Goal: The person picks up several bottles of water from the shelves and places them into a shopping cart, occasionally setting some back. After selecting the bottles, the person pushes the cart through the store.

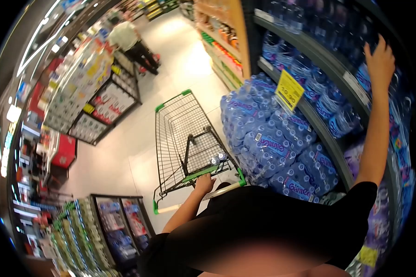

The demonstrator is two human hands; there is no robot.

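Note:
My left hand (204, 183) is closed at the handle end of a wire shopping cart (173, 124) with green corner pieces, its fingers curled by the green bar. The cart's pale handle (229, 188) runs just in front of my body. A couple of bottles (218, 159) lie in the cart near the handle. My right hand (381, 64) reaches up to the shelves on the right, its fingers apart in front of dark blue water bottles (337, 23) on the upper shelf. Nothing shows in its grasp.
Shrink-wrapped packs of blue water bottles (272, 143) are stacked right of the cart, under a yellow price tag (290, 90). A person (127, 39) stands by a display table (78, 92) at the far left. A bottle display (120, 221) stands at the lower left.

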